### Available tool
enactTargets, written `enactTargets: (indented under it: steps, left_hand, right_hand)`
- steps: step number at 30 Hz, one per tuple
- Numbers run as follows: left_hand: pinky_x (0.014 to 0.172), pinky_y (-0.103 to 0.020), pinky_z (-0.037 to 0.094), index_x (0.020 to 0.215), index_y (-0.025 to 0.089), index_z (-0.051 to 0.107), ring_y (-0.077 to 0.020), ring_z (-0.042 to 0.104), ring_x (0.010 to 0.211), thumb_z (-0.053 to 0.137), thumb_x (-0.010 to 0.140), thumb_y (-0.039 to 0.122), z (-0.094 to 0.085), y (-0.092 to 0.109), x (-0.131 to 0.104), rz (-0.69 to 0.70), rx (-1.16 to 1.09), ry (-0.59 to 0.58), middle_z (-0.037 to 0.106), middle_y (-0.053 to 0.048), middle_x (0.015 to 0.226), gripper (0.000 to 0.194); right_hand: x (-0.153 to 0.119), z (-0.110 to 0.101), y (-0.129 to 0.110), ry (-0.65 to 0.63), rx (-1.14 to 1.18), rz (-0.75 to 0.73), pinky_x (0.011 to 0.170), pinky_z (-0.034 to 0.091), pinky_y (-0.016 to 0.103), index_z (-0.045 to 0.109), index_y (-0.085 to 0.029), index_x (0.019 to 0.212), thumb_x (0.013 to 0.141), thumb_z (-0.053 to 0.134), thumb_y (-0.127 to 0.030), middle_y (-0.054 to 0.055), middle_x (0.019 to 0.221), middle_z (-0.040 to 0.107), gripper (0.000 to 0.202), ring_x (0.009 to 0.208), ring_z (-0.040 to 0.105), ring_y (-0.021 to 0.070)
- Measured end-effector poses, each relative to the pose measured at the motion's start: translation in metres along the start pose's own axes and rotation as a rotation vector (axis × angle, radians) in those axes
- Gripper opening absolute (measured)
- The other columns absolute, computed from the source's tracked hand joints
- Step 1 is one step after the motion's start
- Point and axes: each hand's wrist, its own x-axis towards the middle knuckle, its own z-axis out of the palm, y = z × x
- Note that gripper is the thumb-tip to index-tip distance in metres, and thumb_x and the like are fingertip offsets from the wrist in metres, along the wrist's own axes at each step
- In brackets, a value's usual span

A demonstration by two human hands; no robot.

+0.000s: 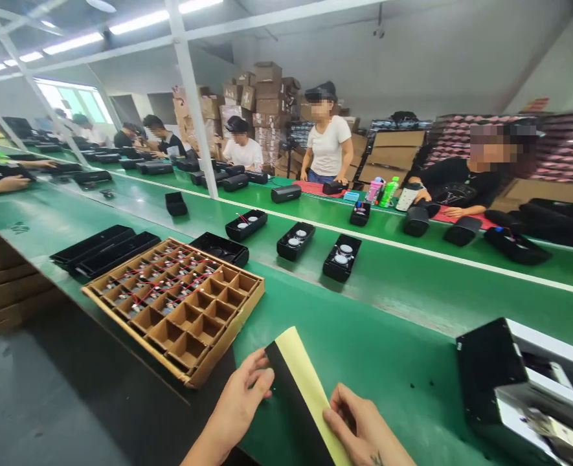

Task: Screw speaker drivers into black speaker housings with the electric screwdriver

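Observation:
A long sheet (300, 382), black on its left half and pale yellow on its right, is held up above the near edge of the bench. My left hand (242, 395) has its fingers curled at the sheet's upper left corner, the thumb close to the fingertips. On the yellow side, my right hand (359, 421) pinches the right edge between thumb and fingers. The sheet's lower end runs out of view. Left of my hands lies a cardboard divider tray (225, 333), with small parts on red wires in many compartments and others bare.
Black speaker housings (247, 223) stand along the green bench (393, 349). Long black shells (116, 249) lie behind the tray. A black and white machine (490, 369) sits at the right. Several co-workers (329, 145) are across the bench, and a white post (193, 97) rises midway.

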Motion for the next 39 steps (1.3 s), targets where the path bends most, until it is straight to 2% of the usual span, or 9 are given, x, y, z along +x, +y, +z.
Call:
enactTargets:
  steps: [4,7,9,12,15,20,27,34,39]
  left_hand:
    - [0.065,-0.03,0.062,0.111,0.018,0.075,-0.0204,0.073,0.083,0.075,0.079,0.081,0.041,0.025,0.011,0.014,-0.096,-0.072,0.078,-0.01,0.101,0.071]
    - [0.056,-0.025,0.056,0.087,0.018,0.074,-0.0142,0.062,0.064,0.082,0.074,0.076,0.056,0.039,0.016,0.022,-0.093,-0.118,0.071,-0.003,0.077,0.06]
    - [0.056,-0.025,0.055,0.078,0.018,0.072,-0.0136,0.059,0.062,0.085,0.073,0.073,0.063,0.047,0.015,0.032,-0.074,-0.146,0.067,-0.001,0.071,0.057]
    - [0.059,-0.026,0.055,0.076,0.019,0.076,-0.0147,0.059,0.062,0.087,0.072,0.069,0.069,0.056,0.01,0.046,-0.04,-0.2,0.067,-0.001,0.067,0.052]
    - [0.066,-0.029,0.059,0.081,0.02,0.081,-0.0187,0.064,0.067,0.085,0.075,0.068,0.071,0.061,0.004,0.061,-0.014,-0.233,0.072,-0.003,0.071,0.049]
    - [0.08,-0.034,0.063,0.092,0.021,0.085,-0.0242,0.071,0.079,0.081,0.08,0.068,0.065,0.062,0.0,0.077,0.018,-0.218,0.079,-0.006,0.086,0.049]
    - [0.069,-0.031,0.063,0.084,0.02,0.085,-0.0213,0.068,0.069,0.08,0.08,0.068,0.059,0.055,0.004,0.036,0.025,-0.199,0.076,-0.006,0.075,0.049]
    - [0.072,-0.035,0.066,0.081,0.017,0.083,-0.0227,0.069,0.073,0.078,0.078,0.075,0.056,0.047,0.006,-0.022,-0.018,-0.173,0.076,-0.007,0.078,0.057]
    - [0.065,-0.028,0.061,0.072,0.017,0.074,-0.0179,0.065,0.069,0.076,0.078,0.078,0.05,0.039,0.007,-0.025,0.001,-0.09,0.069,-0.004,0.071,0.062]
  right_hand:
    - [-0.023,-0.008,0.009,0.049,0.068,0.015,0.064,0.043,0.027,0.053,-0.024,0.085,0.106,0.047,-0.057,0.0,0.076,0.068,0.04,0.068,0.062,0.0169]
    - [-0.028,-0.027,0.001,0.293,-0.008,-0.005,0.069,0.05,0.029,0.06,-0.025,0.094,0.104,0.058,-0.049,0.0,0.081,0.069,0.026,0.072,0.067,0.0191]
    - [-0.023,-0.04,-0.015,0.507,-0.075,-0.103,0.068,0.053,0.029,0.062,-0.025,0.099,0.106,0.06,-0.04,0.001,0.084,0.068,0.017,0.071,0.067,0.019]
    - [-0.006,-0.048,-0.044,0.589,-0.013,-0.417,0.07,0.054,0.026,0.061,-0.024,0.1,0.111,0.053,-0.024,0.001,0.087,0.067,0.014,0.074,0.066,0.0158]
    - [0.015,-0.043,-0.062,0.57,0.001,-0.496,0.078,0.057,0.026,0.063,-0.023,0.112,0.111,0.055,-0.024,0.002,0.098,0.071,0.008,0.085,0.069,0.0159]
    - [0.033,-0.03,-0.061,0.549,-0.009,-0.495,0.075,0.058,0.025,0.067,-0.021,0.111,0.112,0.057,-0.025,0.002,0.095,0.074,0.011,0.081,0.072,0.0148]
    - [0.036,-0.006,-0.06,0.683,-0.133,-0.547,0.083,0.059,0.033,0.07,-0.018,0.118,0.11,0.057,-0.016,0.007,0.1,0.081,0.016,0.086,0.078,0.0226]
    - [0.043,0.006,-0.065,0.731,-0.064,-0.537,0.104,0.051,0.04,0.068,-0.021,0.111,0.107,0.059,-0.009,0.004,0.103,0.081,0.015,0.093,0.077,0.0203]
    - [0.048,0.005,-0.069,0.708,0.136,-0.532,0.082,0.056,0.034,0.07,-0.023,0.102,0.105,0.064,-0.014,0.005,0.099,0.074,0.011,0.089,0.07,0.0198]
